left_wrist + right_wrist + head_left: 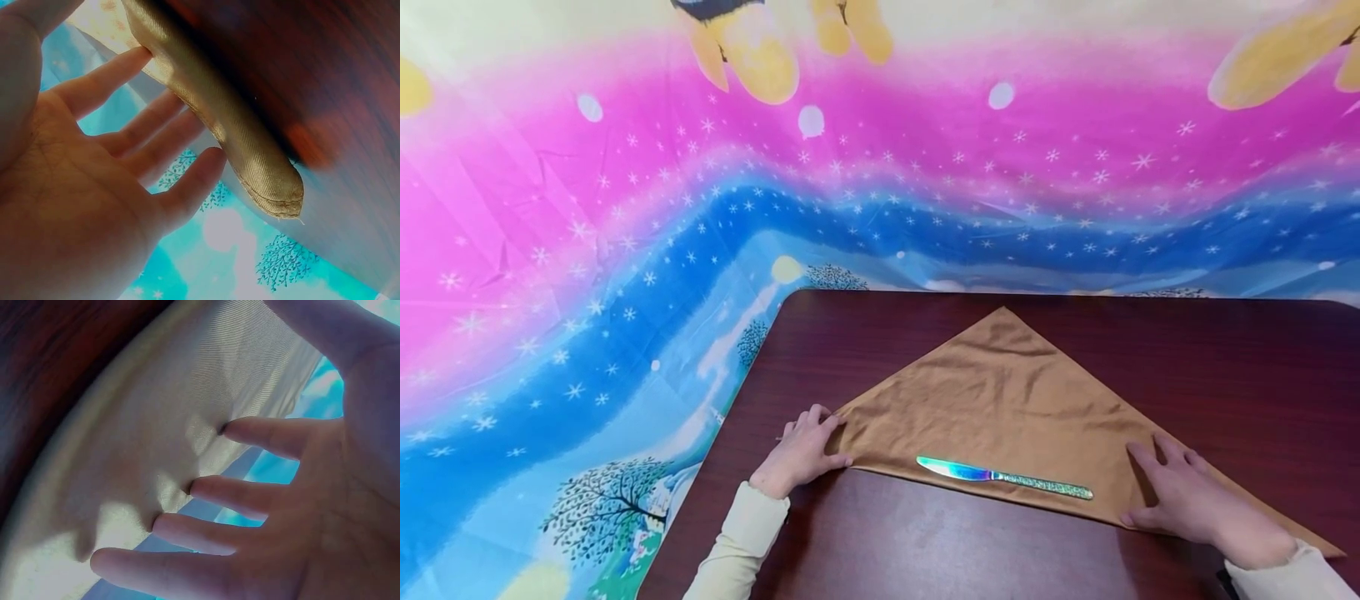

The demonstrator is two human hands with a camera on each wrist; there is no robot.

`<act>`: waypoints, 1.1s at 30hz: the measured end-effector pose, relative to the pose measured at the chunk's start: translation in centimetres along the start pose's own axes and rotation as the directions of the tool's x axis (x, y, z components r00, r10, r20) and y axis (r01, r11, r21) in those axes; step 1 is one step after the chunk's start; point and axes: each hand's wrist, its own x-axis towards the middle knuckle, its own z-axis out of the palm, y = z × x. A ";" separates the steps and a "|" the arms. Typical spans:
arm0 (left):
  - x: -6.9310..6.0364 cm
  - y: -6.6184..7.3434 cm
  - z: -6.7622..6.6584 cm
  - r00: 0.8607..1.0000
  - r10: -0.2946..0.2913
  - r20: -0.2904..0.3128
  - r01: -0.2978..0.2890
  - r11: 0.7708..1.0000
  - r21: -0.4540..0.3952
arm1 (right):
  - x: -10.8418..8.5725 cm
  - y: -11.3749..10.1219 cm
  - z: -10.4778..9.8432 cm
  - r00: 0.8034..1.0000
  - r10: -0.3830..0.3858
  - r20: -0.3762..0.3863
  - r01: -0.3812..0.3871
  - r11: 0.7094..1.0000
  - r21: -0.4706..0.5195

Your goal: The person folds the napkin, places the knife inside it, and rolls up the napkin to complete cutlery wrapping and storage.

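Note:
A tan cloth napkin [985,392] lies on the table as a triangle, its peak pointing away from me and its long edge nearest me. Close to that edge rests a table knife [1007,477] with an iridescent blade and a patterned green handle. At the napkin's left end my left hand [801,450] touches the cloth; the left wrist view shows its spread fingers against the folded end [262,169]. Farther right, my right hand [1187,500] rests on the cloth. In the right wrist view its fingertips [169,525] press lightly into the fabric, spread apart.
The dark reddish-brown table [970,542] has rounded far corners. Behind it and along its left side hangs a pink and blue cloth backdrop [625,275] with snowflakes and trees. The napkin's right tip [1318,542] reaches out past my right hand.

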 end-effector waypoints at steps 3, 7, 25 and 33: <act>0.0 0.0 0.0 1.000 0.004 0.000 -0.004 1.000 0.004 | -0.1 0.0 -0.1 1.000 -0.002 -0.003 0.002 1.000 0.002; 0.1 0.1 0.0 1.000 0.012 -0.002 -0.012 1.000 0.020 | -0.2 -0.3 -0.4 0.999 -0.007 -0.032 0.007 1.000 0.001; 1.0 0.5 -0.4 0.997 0.002 0.071 -0.004 1.000 0.024 | 0.7 0.3 -1.2 0.995 0.039 0.089 -0.045 0.997 0.068; 2.1 0.9 -0.6 0.996 -0.003 0.087 0.002 1.000 0.018 | 1.3 1.2 -1.8 0.988 0.058 0.146 -0.071 0.993 0.091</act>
